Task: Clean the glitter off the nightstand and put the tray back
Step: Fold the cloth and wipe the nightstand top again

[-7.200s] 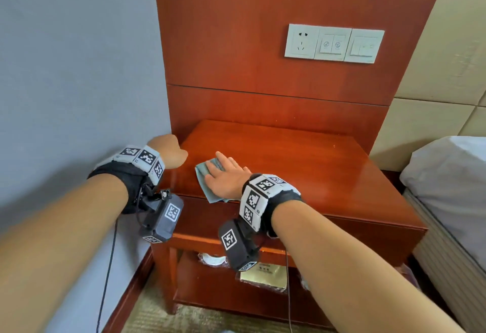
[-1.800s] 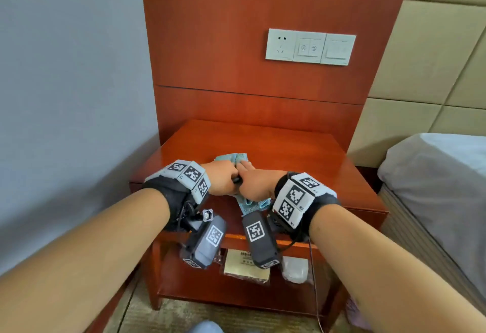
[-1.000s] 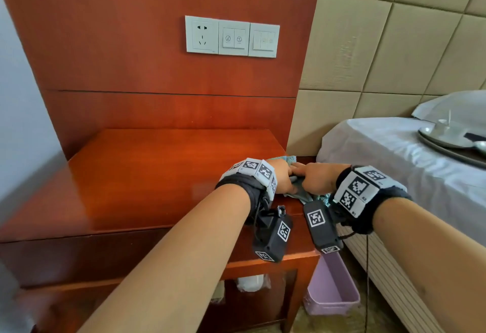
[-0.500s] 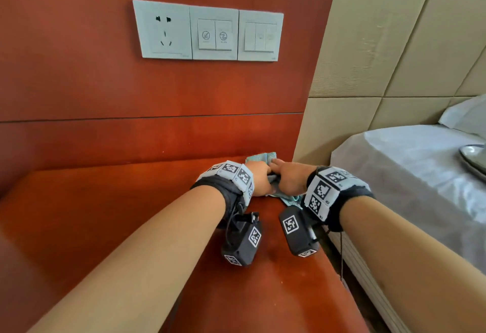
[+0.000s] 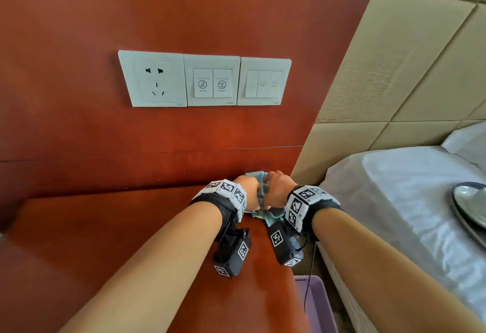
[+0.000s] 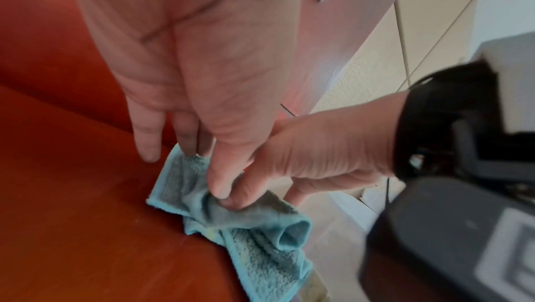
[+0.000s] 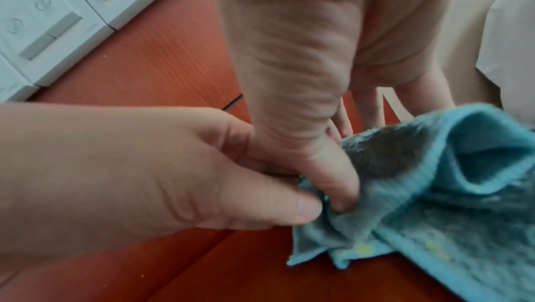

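I am pinching the crumpled blue terry cloth (image 6: pixel 231 222) between left hand (image 5: pixel 248 190) and right hand (image 5: pixel 276 190) at the glossy red-brown wooden nightstand's (image 5: pixel 105 227) back right corner, judging wiping nearly finished, while the silver metal tray (image 5: pixel 470 201) is waiting on the white-sheeted bed (image 5: pixel 394 188).

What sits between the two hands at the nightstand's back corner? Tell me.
The bunched blue cloth: the left hand and right hand pinch it between them over the nightstand; both wrist views show this.

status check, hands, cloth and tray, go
Left hand and right hand both pinch the blue cloth at the nightstand's back right corner. Tray on the bed, not yet returned. Nothing in the way.
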`<state>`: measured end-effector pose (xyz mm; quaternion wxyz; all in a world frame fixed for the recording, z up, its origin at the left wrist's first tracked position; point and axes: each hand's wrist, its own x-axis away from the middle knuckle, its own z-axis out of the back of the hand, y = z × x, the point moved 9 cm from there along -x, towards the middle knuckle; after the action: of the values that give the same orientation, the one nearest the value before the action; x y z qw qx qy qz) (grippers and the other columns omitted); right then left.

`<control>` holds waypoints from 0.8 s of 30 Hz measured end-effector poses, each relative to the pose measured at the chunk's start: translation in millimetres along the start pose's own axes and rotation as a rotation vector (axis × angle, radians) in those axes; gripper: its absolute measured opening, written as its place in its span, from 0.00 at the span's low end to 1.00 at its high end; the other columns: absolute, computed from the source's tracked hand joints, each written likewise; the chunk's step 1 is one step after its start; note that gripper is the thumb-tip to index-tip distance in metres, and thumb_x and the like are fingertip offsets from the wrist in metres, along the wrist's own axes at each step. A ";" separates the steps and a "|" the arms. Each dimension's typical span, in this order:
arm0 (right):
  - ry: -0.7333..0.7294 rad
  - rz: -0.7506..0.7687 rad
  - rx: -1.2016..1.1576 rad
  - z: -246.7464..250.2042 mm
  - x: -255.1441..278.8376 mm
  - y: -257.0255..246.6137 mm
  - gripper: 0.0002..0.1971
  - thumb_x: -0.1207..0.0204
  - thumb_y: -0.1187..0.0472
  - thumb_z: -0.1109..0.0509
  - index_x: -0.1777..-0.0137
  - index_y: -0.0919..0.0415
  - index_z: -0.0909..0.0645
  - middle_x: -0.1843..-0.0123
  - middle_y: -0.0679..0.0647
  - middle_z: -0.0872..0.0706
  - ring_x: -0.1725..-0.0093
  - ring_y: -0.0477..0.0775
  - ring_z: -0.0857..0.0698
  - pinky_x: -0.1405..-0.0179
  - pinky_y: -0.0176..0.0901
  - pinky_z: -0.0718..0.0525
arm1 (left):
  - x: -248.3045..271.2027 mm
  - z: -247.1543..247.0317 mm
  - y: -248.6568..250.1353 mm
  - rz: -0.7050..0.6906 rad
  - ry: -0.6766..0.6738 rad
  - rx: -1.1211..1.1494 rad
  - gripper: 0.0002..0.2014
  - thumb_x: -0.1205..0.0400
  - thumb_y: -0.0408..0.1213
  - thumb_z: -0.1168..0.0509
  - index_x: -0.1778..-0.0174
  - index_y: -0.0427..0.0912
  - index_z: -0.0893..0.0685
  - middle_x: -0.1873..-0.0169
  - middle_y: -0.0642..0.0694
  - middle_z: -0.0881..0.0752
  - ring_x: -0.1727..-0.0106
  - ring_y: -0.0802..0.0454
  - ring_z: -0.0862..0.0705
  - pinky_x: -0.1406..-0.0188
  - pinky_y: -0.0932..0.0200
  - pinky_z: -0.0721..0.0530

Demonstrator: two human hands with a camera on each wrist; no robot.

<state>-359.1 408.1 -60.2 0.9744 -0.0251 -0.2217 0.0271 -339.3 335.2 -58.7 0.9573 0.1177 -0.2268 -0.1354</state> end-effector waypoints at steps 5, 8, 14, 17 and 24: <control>0.043 -0.026 -0.083 -1.1 -5.0 -4.6 0.38 0.32 0.51 0.23 0.25 0.61 0.33 0.28 0.59 0.31 0.30 0.61 0.26 0.35 0.48 0.23 | 5.1 4.7 -19.5 0.037 0.020 -0.025 0.14 0.20 0.41 0.33 0.42 0.37 0.16 0.44 0.39 0.13 0.45 0.41 0.14 0.56 0.55 0.19; 0.052 -0.042 -0.110 -4.0 1.0 0.0 0.37 0.35 0.52 0.21 0.27 0.58 0.31 0.31 0.56 0.30 0.34 0.59 0.20 0.46 0.41 0.22 | 9.3 2.8 -23.2 0.011 0.084 -0.004 0.17 0.19 0.39 0.36 0.35 0.39 0.19 0.39 0.39 0.16 0.38 0.39 0.16 0.44 0.51 0.15; 0.065 0.024 -0.106 -38.9 39.0 3.7 0.29 0.35 0.47 0.29 0.32 0.53 0.23 0.29 0.51 0.28 0.31 0.53 0.25 0.37 0.43 0.19 | 50.5 -27.9 11.7 -0.164 0.083 -0.023 0.13 0.18 0.41 0.39 0.42 0.39 0.16 0.43 0.40 0.14 0.40 0.38 0.16 0.47 0.51 0.17; 0.112 0.007 -0.137 -48.9 91.5 10.5 0.24 0.32 0.56 0.27 0.33 0.54 0.21 0.29 0.51 0.29 0.33 0.53 0.22 0.35 0.41 0.21 | 65.4 -48.1 26.9 -0.225 0.058 0.011 0.20 0.20 0.47 0.37 0.35 0.41 0.20 0.35 0.41 0.19 0.34 0.40 0.19 0.38 0.51 0.20; 0.094 -0.009 -0.169 -75.3 152.3 19.8 0.26 0.31 0.58 0.24 0.32 0.52 0.21 0.29 0.50 0.31 0.35 0.55 0.20 0.36 0.40 0.23 | 87.2 -92.5 62.6 -0.357 -0.056 -0.172 0.22 0.20 0.49 0.36 0.34 0.40 0.20 0.34 0.41 0.20 0.27 0.44 0.25 0.27 0.51 0.26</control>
<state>-190.2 434.8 -63.7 0.9782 -0.1075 -0.1774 0.0028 -208.2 381.6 -86.1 0.9179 0.0702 -0.2163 -0.3251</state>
